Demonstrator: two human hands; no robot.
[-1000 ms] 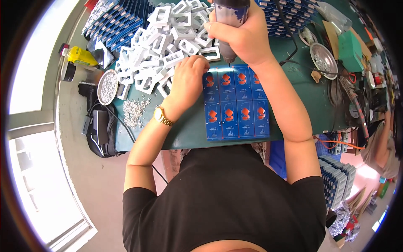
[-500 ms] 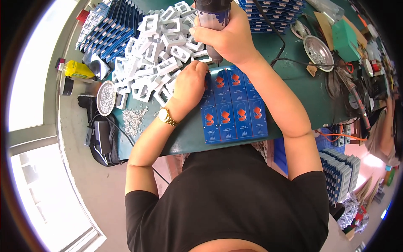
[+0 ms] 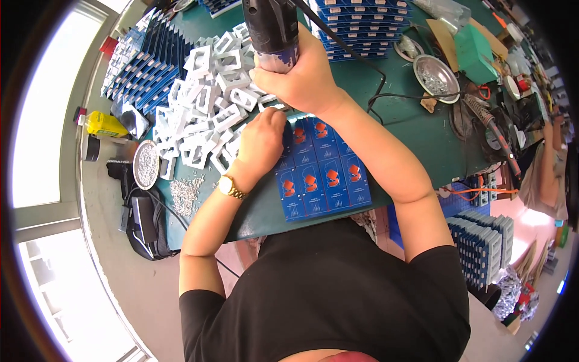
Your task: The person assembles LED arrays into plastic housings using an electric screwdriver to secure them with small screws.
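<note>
My right hand (image 3: pixel 307 78) wraps round a black corded electric screwdriver (image 3: pixel 270 30), held upright over the far left part of a blue printed panel (image 3: pixel 322 184). The screwdriver's tip is hidden behind my fingers. On the panel are orange-red and white prints in two rows. My left hand (image 3: pixel 260 145), with a gold watch (image 3: pixel 231 186) on its wrist, rests at the panel's far left corner, its fingers curled together. Whatever they pinch is out of sight. Just beyond lies a heap of pale grey rectangular plastic frames (image 3: pixel 202 99).
Loose screws (image 3: pixel 187 194) lie beside a metal dish of screws (image 3: pixel 146 166) at left. Blue panels are stacked at far left (image 3: pixel 148 63) and far middle (image 3: pixel 362 30). Another metal dish (image 3: pixel 435 78) and a green box (image 3: pixel 475 54) stand right; the screwdriver's cord (image 3: pixel 347 42) crosses the table.
The whole view has shifted, so the table sits lower and further left. Against the panel, my right hand and the screwdriver have moved left, closer to my left fingers.
</note>
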